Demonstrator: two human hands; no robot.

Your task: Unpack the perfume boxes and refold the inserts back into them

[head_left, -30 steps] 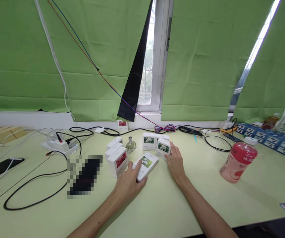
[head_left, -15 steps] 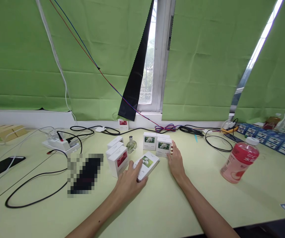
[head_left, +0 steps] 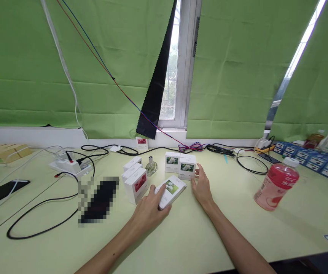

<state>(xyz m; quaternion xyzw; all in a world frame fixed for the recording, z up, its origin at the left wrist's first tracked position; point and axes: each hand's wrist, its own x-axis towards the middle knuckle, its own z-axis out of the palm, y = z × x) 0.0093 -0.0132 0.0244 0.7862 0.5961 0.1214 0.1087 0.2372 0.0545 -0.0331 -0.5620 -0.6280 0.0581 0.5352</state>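
My left hand [head_left: 149, 204] grips a white box with a white-flower picture [head_left: 171, 189] that lies tilted on the table, thumb at its near edge and index finger across its top. My right hand [head_left: 203, 187] is beside an upright white-flower box [head_left: 187, 168], fingers apart and curved at its right side; contact is hard to tell. Left of that box stands another white-flower box [head_left: 172, 163]. By my left hand is a row of white boxes with red-flower pictures [head_left: 137, 187]. A small glass perfume bottle [head_left: 151, 167] stands between the groups.
On the right stands a pink drink bottle [head_left: 277, 185], with blue boxes [head_left: 312, 161] behind. A power strip [head_left: 72, 166], black cables [head_left: 50, 198] and a phone [head_left: 2, 193] lie left. A pixelated dark patch [head_left: 98, 201] covers something. A small red-flower box [head_left: 142, 143] stands by the wall.
The upright box by my right hand has shifted slightly left. My right hand's fingers have loosened a little from its side. The lying box under my left hand has moved slightly right.
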